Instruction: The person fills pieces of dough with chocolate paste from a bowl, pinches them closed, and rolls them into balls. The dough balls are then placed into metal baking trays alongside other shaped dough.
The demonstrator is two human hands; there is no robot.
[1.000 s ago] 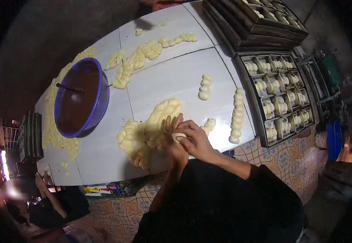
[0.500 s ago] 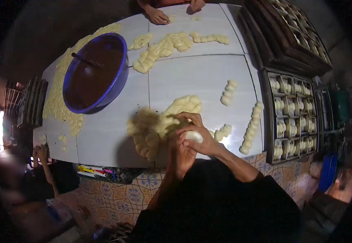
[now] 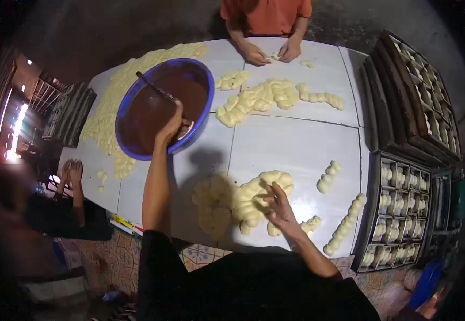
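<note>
My left hand [image 3: 172, 125] reaches over the near right side of the blue basin [image 3: 211, 107] of brown paste [image 3: 152, 120]. Its fingers curl around a pale piece of dough [image 3: 186, 127], mostly hidden by the hand. A dark stick [image 3: 155, 85] slants out of the paste, its lower end close by my thumb. With fingers loosely bent and apart, my right hand [image 3: 281, 211] hovers at the right edge of a heap of dough pieces [image 3: 254, 195] on the white table. Part of that heap lies in shadow.
Dough strips [image 3: 345, 224] lie near the right edge, beside a tray of filled moulds [image 3: 395, 208] and stacked trays [image 3: 414, 91]. Across the table a person in orange [image 3: 270, 18] handles dough; another person's hands [image 3: 72, 172] rest at left. More dough [image 3: 107, 117] spreads behind the basin.
My hands were together around a white dough ball; now they are apart. The left has moved up-left to the basin, the right stays by the heap. The view has tilted up.
</note>
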